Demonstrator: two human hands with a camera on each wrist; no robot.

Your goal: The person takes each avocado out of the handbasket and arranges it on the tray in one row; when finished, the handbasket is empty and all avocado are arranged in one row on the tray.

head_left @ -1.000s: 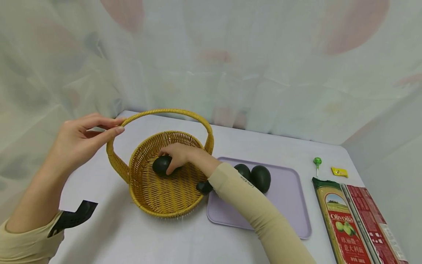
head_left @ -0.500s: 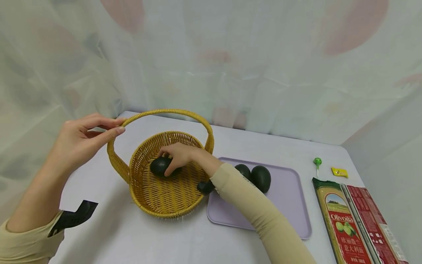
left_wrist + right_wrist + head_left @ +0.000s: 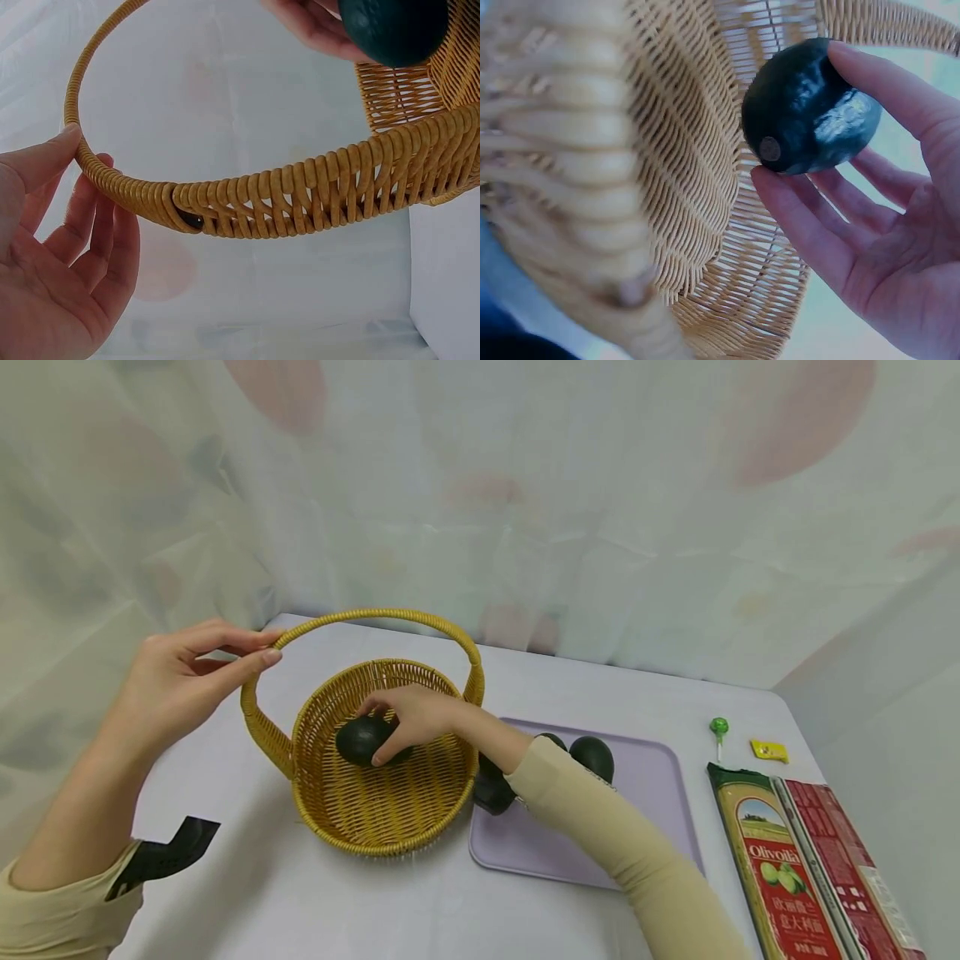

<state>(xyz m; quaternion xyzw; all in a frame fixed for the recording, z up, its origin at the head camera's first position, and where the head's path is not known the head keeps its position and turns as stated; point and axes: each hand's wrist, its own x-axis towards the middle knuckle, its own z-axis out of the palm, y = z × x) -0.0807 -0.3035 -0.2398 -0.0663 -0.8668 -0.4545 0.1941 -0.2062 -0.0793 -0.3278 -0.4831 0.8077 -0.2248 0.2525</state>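
A round yellow wicker basket (image 3: 382, 847) with a tall arched handle (image 3: 375, 613) stands on the white table. The left hand (image 3: 176, 681) pinches the handle's left side between thumb and fingers; the left wrist view shows the thumb (image 3: 56, 154) against the wrapped cane. Inside the basket, the right hand (image 3: 416, 714) grips a dark green avocado (image 3: 362, 741) from above. In the right wrist view the thumb lies on one side of the avocado (image 3: 802, 112) and the fingers on the other, its round stem scar facing the camera.
Right of the basket lies a lilac tray (image 3: 648, 785) with two dark avocados (image 3: 592, 753), partly hidden by the right sleeve. Farther right are a green lollipop (image 3: 719, 727), a yellow wrapped candy (image 3: 769, 751) and red Olivoilà packets (image 3: 780, 860). A pale curtain (image 3: 480, 510) hangs behind the table.
The avocado under the right hand has shifted slightly left in the basket. The right wrist and forearm have turned and moved to the right, covering more of the tray. The left hand stays put.
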